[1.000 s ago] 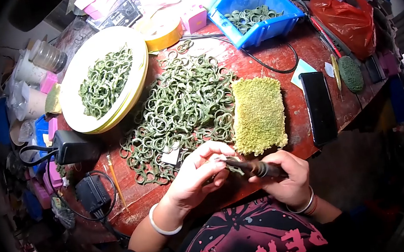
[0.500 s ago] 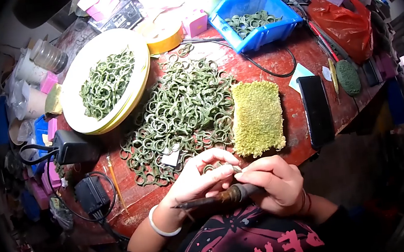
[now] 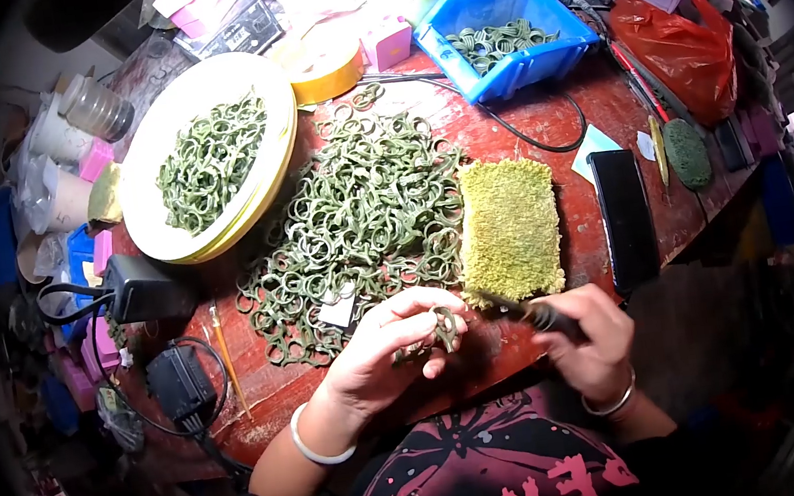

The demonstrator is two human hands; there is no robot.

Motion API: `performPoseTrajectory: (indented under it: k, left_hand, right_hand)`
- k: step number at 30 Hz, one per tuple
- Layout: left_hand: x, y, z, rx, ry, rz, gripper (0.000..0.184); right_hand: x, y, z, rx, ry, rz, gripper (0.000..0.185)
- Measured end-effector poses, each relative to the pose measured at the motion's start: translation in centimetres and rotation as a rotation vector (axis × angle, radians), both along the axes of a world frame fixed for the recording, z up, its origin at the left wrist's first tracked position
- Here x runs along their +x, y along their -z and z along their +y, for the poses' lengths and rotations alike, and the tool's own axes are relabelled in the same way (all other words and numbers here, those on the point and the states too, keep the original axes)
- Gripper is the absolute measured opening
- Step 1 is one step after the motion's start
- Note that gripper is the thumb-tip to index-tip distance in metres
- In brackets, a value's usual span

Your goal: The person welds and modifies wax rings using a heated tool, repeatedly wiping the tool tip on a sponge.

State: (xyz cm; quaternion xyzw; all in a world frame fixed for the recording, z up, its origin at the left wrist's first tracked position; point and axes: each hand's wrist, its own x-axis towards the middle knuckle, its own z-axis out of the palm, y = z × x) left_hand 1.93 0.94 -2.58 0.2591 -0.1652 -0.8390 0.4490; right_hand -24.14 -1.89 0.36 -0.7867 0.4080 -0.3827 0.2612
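My left hand (image 3: 394, 343) is closed on a small green ring (image 3: 447, 329), pinched upright between thumb and fingers in front of the ring pile. More green may lie in that palm, but the fingers hide it. My right hand (image 3: 592, 338) grips the dark handle of a soldering iron (image 3: 555, 320). Its thin tip points up and left, at the lower edge of a yellow-green fuzzy pad (image 3: 511, 229); whether it touches cannot be made out. A large heap of green rings (image 3: 362, 203) lies beyond my left hand, with a white paper scrap (image 3: 336, 311) on it.
A white round tray (image 3: 138, 195) of rings stands at left, a blue bin (image 3: 534, 68) of rings at the back. Orange tape (image 3: 328, 76), a phone (image 3: 626, 220), a red bag (image 3: 681, 54), a black power box (image 3: 179, 384) and cables surround the red table (image 3: 550, 120).
My right hand has moved right, away from my left, and swung the soldering iron's tip from pointing left at my body to the pad's lower edge. My left hand still holds the ring.
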Motion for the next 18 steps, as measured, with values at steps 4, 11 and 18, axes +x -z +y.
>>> performPoseTrajectory:
  k: [4, 11, 18]
  left_hand:
    - [-0.3, -1.0, -0.1, 0.047, -0.014, -0.025, 0.035]
    - [0.0, -0.3, -0.3, 0.063, -0.011, 0.012, 0.035]
    - [0.0, 0.1, -0.2, 0.054, -0.007, 0.020, 0.025]
  right_hand:
    - [-2.8, 0.4, 0.4, -0.036, 0.130, 0.263, 0.026]
    - [-2.9, 1.8, 0.5, -0.112, 0.129, 0.311, 0.025]
    - [-1.8, 1.8, 0.9, 0.074, -0.016, 0.067, 0.032]
